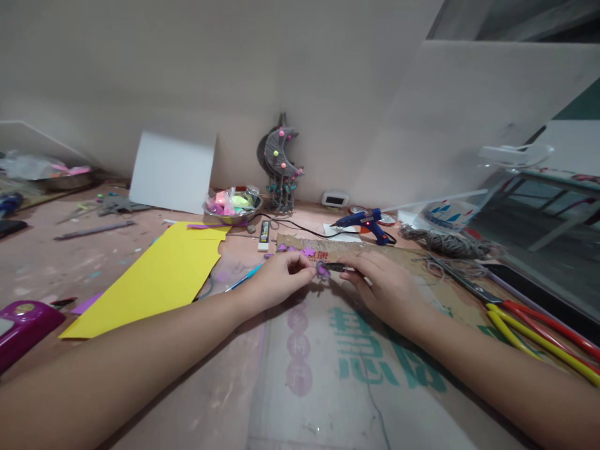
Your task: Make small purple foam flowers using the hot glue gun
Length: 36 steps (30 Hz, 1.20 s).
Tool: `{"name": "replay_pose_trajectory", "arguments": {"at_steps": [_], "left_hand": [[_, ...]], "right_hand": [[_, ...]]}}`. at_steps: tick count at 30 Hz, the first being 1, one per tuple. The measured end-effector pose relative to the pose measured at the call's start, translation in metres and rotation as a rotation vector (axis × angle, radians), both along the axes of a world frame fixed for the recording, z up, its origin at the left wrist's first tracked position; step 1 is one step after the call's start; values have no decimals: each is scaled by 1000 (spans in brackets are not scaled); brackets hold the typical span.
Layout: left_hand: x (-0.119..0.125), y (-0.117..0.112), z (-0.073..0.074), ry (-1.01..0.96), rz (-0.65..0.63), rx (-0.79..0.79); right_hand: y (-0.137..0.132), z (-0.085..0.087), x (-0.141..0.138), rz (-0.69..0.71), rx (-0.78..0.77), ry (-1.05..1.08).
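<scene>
Between my two hands, above the printed cardboard (300,331), is a small purple-and-grey flower (322,270). My left hand (276,279) pinches its left edge between thumb and fingertips. From the other side, my right hand (387,287) is closed around a pair of dark tweezers (338,267), whose tips touch the flower. Whether the tips grip it or just rest on it is too small to tell. Purple cut-out flowers (308,251) lie just behind, partly hidden by my left hand.
A blue glue gun (360,219) stands at the back beside grey yarn (447,242). Scissors with red and yellow handles (520,312) lie right. Yellow sheets (154,278) and a magenta tool (28,328) are left. A crescent moon ornament (280,156) leans near a bowl (234,219).
</scene>
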<state>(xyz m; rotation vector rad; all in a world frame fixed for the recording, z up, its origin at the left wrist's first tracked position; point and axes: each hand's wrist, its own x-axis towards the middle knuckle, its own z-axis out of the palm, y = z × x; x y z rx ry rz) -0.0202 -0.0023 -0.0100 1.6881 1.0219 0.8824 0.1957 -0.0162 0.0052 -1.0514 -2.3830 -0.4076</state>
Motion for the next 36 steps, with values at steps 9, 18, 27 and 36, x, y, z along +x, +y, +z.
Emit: {"name": "replay_pose_trajectory", "arguments": {"at_steps": [9, 18, 27, 36], "left_hand": [[0, 0, 1, -19, 4, -2], [0, 0, -2, -11, 9, 40], [0, -7, 4, 44, -57, 169], [-3, -3, 2, 48, -111, 104]], "right_hand": [[1, -1, 1, -17, -46, 50], [-9, 5, -9, -130, -279, 437], [-11, 1, -16, -67, -397, 493], [-14, -4, -1, 219, 1, 91]]}}
